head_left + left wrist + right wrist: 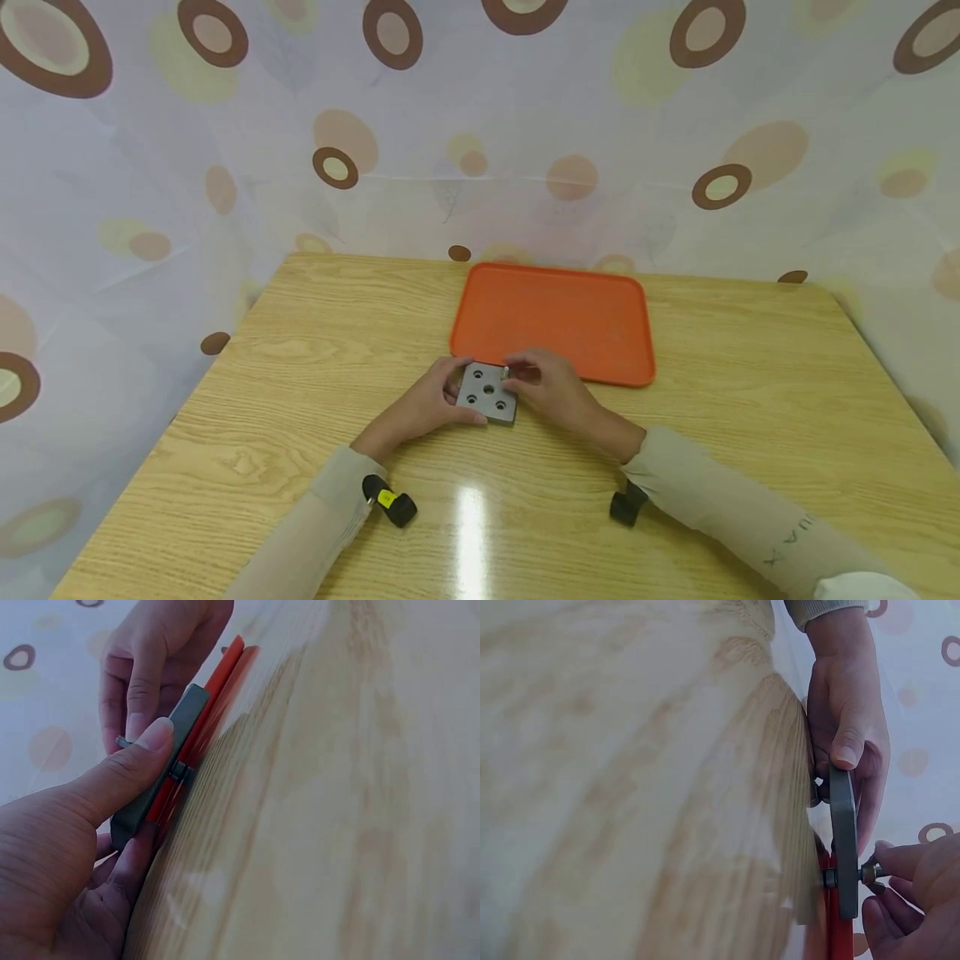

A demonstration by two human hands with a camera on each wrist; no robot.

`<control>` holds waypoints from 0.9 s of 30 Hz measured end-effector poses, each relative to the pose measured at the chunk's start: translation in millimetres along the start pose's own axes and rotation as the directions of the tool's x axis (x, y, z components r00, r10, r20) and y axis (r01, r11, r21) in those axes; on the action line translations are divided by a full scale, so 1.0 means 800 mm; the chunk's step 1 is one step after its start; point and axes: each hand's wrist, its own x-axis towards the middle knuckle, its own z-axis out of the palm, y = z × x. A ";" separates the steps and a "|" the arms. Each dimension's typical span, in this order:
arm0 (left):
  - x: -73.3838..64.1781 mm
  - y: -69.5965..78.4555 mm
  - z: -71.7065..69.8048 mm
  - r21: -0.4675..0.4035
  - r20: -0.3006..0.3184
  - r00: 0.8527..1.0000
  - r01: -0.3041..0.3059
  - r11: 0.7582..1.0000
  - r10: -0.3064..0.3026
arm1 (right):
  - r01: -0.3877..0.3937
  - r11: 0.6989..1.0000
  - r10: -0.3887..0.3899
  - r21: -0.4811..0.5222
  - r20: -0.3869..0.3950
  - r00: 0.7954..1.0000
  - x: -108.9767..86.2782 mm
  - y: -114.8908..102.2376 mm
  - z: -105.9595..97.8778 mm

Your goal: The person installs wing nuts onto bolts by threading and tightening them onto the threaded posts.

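Note:
A square grey metal plate (486,403) with several round holes is held near the tray's front edge. My left hand (429,402) grips its left side, thumb (124,771) on the near edge and fingers round the far side. At the plate's far right corner a threaded bolt (880,872) stands up from the face. There my right hand (557,390) pinches a small metal nut (868,871) on this bolt between thumb and fingertips. Under the plate, short dark metal pieces (829,878) stick out towards the tabletop. Fingers partly cover the nut in the head view.
An orange-red tray (558,312) lies directly behind the plate on the wood-grain table (337,333). A patterned cloth (525,108) hangs behind and at both sides. Black wrist cameras (401,510) are strapped at both sleeves.

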 end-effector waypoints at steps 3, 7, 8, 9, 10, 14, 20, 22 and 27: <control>-0.002 0.005 0.000 0.008 0.002 1.000 0.001 1.000 -0.002 | -0.021 1.000 0.021 -0.019 0.004 1.000 0.000 -0.001 0.000; -0.002 0.006 0.000 0.016 0.002 1.000 0.004 1.000 -0.004 | -0.040 0.999 0.040 -0.026 0.007 0.999 -0.001 -0.001 -0.001; -0.001 0.006 0.000 0.018 0.003 1.000 0.006 1.000 -0.006 | -0.043 0.999 0.043 -0.019 0.011 0.999 -0.001 -0.001 -0.002; -0.001 0.005 0.001 0.015 0.001 1.000 0.006 1.000 -0.006 | -0.046 0.999 0.046 -0.015 0.014 0.999 -0.002 -0.002 -0.003; -0.001 0.005 0.001 0.012 0.002 1.000 0.007 1.000 -0.007 | -0.048 0.999 0.048 -0.012 0.016 0.999 -0.003 -0.002 -0.004; -0.001 0.005 0.000 0.008 0.004 1.000 0.012 1.000 -0.012 | -0.045 0.999 0.045 -0.002 0.018 0.999 -0.005 0.001 -0.006; -0.001 0.005 -0.001 0.009 0.006 1.000 0.017 1.000 -0.017 | -0.034 0.999 0.034 -0.002 0.016 0.999 -0.007 0.002 -0.011; -0.001 0.006 -0.002 0.012 0.006 1.000 0.020 1.000 -0.020 | -0.029 1.000 0.029 -0.006 0.016 0.999 -0.007 0.001 -0.011; -0.001 0.003 -0.001 0.010 0.001 1.000 0.015 1.000 -0.015 | 0.003 1.000 -0.003 -0.021 0.002 1.000 -0.008 0.002 -0.011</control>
